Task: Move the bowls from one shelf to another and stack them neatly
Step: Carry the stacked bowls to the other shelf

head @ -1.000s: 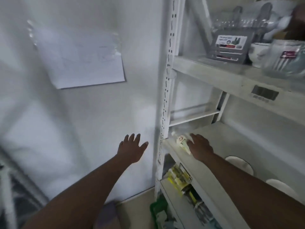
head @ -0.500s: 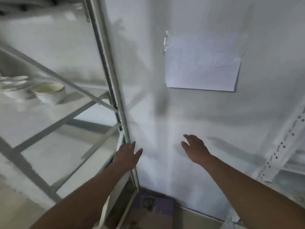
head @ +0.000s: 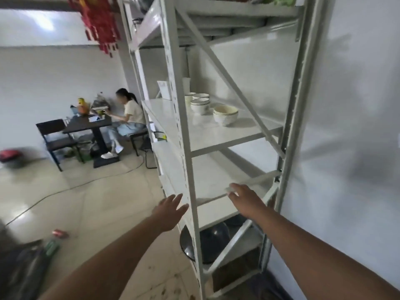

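While your left hand (head: 170, 210) and right hand (head: 245, 199) reach out with fingers spread apart and holding nothing, the bowls (head: 225, 115) sit in small stacks on the middle shelf (head: 207, 135) of the white rack, well above them.

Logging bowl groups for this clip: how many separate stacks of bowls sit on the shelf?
3. A cream stack nearest the camera, a dark-rimmed white stack behind it, and another white stack farther back. More may hide behind the shelf post.
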`<state>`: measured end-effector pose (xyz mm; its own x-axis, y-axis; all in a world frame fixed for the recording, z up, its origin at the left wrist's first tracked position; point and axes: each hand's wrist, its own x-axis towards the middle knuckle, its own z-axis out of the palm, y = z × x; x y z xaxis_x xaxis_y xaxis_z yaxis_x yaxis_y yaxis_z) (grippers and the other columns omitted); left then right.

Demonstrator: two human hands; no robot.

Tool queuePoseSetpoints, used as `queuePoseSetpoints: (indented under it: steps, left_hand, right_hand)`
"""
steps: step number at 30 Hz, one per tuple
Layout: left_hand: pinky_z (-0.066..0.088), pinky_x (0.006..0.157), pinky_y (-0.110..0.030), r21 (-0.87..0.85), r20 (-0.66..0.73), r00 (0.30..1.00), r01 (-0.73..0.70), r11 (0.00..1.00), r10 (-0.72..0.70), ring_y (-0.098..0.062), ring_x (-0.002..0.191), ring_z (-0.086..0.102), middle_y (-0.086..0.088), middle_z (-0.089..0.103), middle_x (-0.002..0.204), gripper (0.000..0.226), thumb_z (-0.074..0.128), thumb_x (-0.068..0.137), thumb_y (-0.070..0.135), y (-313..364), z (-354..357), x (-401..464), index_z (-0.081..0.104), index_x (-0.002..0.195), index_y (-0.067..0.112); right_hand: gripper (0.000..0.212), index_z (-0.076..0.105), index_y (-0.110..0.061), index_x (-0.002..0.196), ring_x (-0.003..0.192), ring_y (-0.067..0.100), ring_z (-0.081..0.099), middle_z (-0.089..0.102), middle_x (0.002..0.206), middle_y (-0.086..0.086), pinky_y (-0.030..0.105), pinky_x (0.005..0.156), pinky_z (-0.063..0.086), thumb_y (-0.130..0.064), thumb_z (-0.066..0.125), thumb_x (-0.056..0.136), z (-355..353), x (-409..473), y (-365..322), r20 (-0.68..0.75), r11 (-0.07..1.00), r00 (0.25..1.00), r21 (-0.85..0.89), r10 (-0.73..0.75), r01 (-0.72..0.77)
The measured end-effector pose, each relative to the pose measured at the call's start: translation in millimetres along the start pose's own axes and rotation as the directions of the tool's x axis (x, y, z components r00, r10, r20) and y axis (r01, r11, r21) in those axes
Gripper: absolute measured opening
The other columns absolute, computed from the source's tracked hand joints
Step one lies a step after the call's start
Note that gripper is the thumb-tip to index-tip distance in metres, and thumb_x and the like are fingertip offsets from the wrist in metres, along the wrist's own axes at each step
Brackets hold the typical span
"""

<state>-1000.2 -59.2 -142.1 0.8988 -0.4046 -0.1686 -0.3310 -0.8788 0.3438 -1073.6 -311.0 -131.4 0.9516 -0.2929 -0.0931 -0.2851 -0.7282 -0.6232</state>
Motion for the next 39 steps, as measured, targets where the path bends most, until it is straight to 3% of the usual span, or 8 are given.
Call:
queuePoseSetpoints:
  steps: [4, 7, 14, 20, 26, 32, 39]
  left_hand:
    - [0.019, 0.119, -0.043, 0.077, -0.048, 0.978, 0.205, 0.976, -0.202, -0.027, 0.147, 0.015, -0.005, 0.014, 0.161, 0.066, 0.024, 0.097, 0.056, -72, -26, -27, 0.010, 0.154, 0.026]
    - [0.020, 0.118, -0.045, 0.138, -0.061, 0.959, 0.282, 0.949, -0.276, -0.031, 0.146, 0.015, -0.007, 0.013, 0.160, 0.060, 0.024, 0.100, 0.051, -112, -45, -45, 0.011, 0.153, 0.028]
    - [0.013, 0.117, -0.048, 0.038, -0.096, 0.889, 0.452, 0.891, -0.447, -0.026, 0.148, 0.010, -0.002, 0.009, 0.162, 0.067, 0.021, 0.098, 0.057, -194, -81, -48, 0.006, 0.154, 0.024]
    - [0.008, 0.115, -0.054, 0.015, -0.127, 0.878, 0.466, 0.885, -0.461, -0.026, 0.148, 0.010, -0.001, 0.009, 0.162, 0.065, 0.021, 0.099, 0.056, -247, -115, -23, 0.007, 0.154, 0.024]
    - [0.013, 0.116, -0.047, -0.045, -0.143, 0.888, 0.436, 0.899, -0.438, -0.026, 0.148, 0.010, -0.002, 0.011, 0.161, 0.068, 0.022, 0.096, 0.058, -320, -134, 10, 0.006, 0.154, 0.025]
    - [0.009, 0.115, -0.052, -0.051, -0.139, 0.880, 0.452, 0.891, -0.454, -0.025, 0.149, 0.007, -0.001, 0.008, 0.162, 0.066, 0.022, 0.098, 0.056, -360, -149, 38, 0.005, 0.154, 0.026]
    - [0.014, 0.118, -0.045, -0.101, -0.138, 0.878, 0.448, 0.888, -0.459, -0.028, 0.148, 0.007, -0.003, 0.009, 0.162, 0.068, 0.023, 0.097, 0.057, -412, -158, 101, 0.005, 0.154, 0.025]
  right_hand:
    - [0.048, 0.040, -0.032, 0.145, 0.139, 0.022, 0.035, 0.034, 0.153, -0.001, 0.037, 0.113, 0.030, -0.047, 0.037, 0.099, 51, 15, -71, 0.176, 0.988, 0.973, 0.050, -0.152, 0.145]
    - [0.051, 0.036, -0.030, 0.148, 0.143, 0.020, 0.028, 0.029, 0.156, -0.002, 0.034, 0.114, 0.025, -0.047, 0.036, 0.099, 84, 22, -114, 0.257, 0.964, 0.930, 0.020, -0.262, 0.266]
    - [0.051, 0.035, -0.025, 0.149, 0.146, 0.020, 0.022, 0.023, 0.159, -0.001, 0.034, 0.116, 0.020, -0.041, 0.037, 0.101, 142, 58, -191, 0.277, 0.928, 0.893, -0.011, -0.354, 0.372]
    - [0.053, 0.033, -0.026, 0.150, 0.146, 0.021, 0.020, 0.022, 0.159, -0.001, 0.038, 0.117, 0.021, -0.043, 0.037, 0.100, 187, 109, -245, 0.286, 0.921, 0.888, -0.038, -0.361, 0.387]
    - [0.053, 0.037, -0.027, 0.146, 0.142, 0.019, 0.028, 0.030, 0.155, -0.005, 0.041, 0.113, 0.029, -0.046, 0.038, 0.097, 227, 155, -294, 0.269, 0.926, 0.895, -0.034, -0.355, 0.377]
    - [0.053, 0.034, -0.025, 0.148, 0.144, 0.018, 0.024, 0.028, 0.156, -0.004, 0.040, 0.114, 0.028, -0.042, 0.036, 0.098, 257, 189, -325, 0.277, 0.928, 0.898, -0.048, -0.342, 0.368]
    - [0.053, 0.034, -0.025, 0.149, 0.143, 0.019, 0.026, 0.027, 0.157, -0.004, 0.041, 0.114, 0.030, -0.041, 0.036, 0.098, 289, 262, -355, 0.249, 0.927, 0.909, -0.084, -0.335, 0.365]
